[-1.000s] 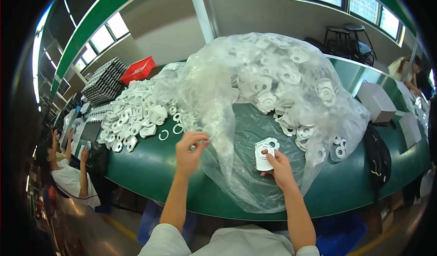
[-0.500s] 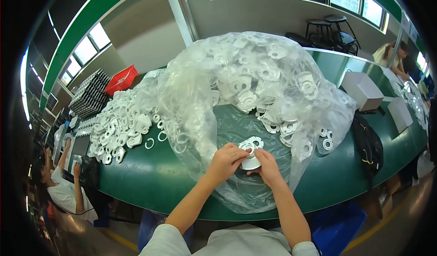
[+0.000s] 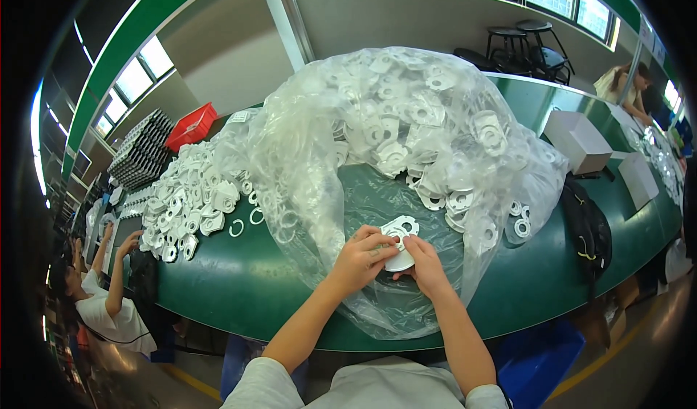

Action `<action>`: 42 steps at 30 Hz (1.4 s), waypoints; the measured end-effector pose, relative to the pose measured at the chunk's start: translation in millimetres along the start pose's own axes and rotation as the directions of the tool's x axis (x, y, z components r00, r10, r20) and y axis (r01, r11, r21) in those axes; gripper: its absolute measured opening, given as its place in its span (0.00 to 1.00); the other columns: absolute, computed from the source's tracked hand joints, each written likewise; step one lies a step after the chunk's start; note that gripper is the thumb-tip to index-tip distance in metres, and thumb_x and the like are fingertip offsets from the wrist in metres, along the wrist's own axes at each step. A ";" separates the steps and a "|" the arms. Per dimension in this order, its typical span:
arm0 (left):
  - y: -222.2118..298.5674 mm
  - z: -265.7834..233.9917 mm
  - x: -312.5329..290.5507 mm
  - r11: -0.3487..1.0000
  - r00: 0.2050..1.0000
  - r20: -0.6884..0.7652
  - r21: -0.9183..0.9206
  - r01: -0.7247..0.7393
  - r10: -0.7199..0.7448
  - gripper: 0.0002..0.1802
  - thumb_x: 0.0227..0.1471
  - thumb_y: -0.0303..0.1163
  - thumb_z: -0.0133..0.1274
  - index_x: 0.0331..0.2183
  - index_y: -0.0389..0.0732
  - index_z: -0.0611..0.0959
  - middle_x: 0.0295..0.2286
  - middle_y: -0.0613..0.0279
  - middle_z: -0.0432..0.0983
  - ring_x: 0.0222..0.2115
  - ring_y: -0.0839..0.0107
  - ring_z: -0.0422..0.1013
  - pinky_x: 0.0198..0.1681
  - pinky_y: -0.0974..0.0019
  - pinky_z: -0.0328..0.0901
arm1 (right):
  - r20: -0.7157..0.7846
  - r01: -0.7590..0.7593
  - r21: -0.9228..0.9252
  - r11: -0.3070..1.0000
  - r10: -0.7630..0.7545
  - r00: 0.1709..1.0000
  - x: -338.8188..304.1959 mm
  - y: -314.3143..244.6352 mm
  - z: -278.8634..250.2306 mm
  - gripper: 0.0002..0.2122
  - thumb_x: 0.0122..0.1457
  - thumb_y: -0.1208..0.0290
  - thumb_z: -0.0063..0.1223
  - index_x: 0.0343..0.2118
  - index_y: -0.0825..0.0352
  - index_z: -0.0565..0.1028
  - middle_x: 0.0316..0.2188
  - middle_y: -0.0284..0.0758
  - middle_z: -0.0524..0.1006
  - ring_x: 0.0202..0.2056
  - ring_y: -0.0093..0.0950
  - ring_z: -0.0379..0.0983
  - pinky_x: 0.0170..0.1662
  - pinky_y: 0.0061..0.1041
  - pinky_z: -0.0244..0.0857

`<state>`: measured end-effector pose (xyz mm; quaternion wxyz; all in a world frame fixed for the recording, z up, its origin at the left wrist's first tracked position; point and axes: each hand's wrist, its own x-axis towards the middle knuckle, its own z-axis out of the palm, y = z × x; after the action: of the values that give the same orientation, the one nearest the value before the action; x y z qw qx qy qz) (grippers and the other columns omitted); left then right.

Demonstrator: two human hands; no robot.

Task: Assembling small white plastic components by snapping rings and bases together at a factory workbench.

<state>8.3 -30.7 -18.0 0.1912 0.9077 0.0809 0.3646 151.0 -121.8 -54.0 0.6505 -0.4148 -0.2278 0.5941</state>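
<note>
Between both hands is a white plastic part [image 3: 408, 225] with round openings, held over the open mouth of a large clear plastic bag [image 3: 305, 169]. My left hand [image 3: 363, 258] pinches its left side, fingertips near the round opening. My right hand [image 3: 427, 265] grips the right side, thumb on top and fingers underneath. The fingers hide some of the part. Many similar white parts [image 3: 425, 115] fill the bag beyond my hands. A loose pile of white parts [image 3: 192, 198] lies on the green table [image 3: 239, 278] to the left, with white rings [image 3: 237, 227] at its edge.
A red bin [image 3: 192, 127] and stacked grey trays [image 3: 140, 147] stand at the far left. On the right are white boxes [image 3: 577, 142] and a black bag [image 3: 587, 227]. A blue bin [image 3: 541, 362] sits below the table edge. Co-workers [image 3: 109, 300] are at both sides.
My hands stay in nearly the same place, with the left fingers shifted slightly over the white part, which now shows more of its upper face. The left co-worker's hand has risen.
</note>
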 end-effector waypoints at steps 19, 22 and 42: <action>27.5 16.8 -11.4 0.927 0.996 0.032 0.369 0.070 -0.088 0.21 0.30 0.24 0.59 0.35 0.36 0.79 0.29 0.63 0.70 0.30 0.64 0.68 0.30 0.64 0.66 | -0.054 0.128 -0.087 0.988 -0.133 0.990 3.4 10.3 2.5 0.11 0.62 0.67 0.44 0.38 0.70 0.73 0.27 0.29 0.73 0.24 0.16 0.69 0.22 0.17 0.64; 26.3 21.4 -9.5 0.943 0.997 0.040 0.327 0.056 -0.073 0.20 0.30 0.24 0.59 0.34 0.35 0.79 0.29 0.63 0.70 0.30 0.64 0.68 0.30 0.65 0.66 | -0.086 0.246 -0.270 0.931 -0.277 0.957 6.8 16.8 -4.3 0.10 0.62 0.68 0.45 0.38 0.70 0.73 0.26 0.28 0.73 0.24 0.15 0.68 0.23 0.15 0.63; 27.7 29.8 -20.0 0.965 0.991 -0.053 0.226 0.135 -0.126 0.19 0.36 0.18 0.56 0.37 0.33 0.78 0.32 0.57 0.70 0.31 0.60 0.68 0.29 0.64 0.66 | -0.096 0.252 -0.220 0.942 -0.278 0.956 5.2 12.1 1.1 0.07 0.60 0.76 0.44 0.39 0.72 0.71 0.28 0.31 0.75 0.24 0.17 0.71 0.23 0.17 0.64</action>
<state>14.7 -70.3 -39.1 0.1071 0.9092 0.1856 0.3568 144.1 -117.1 -64.1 0.6913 -0.4819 -0.3002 0.4470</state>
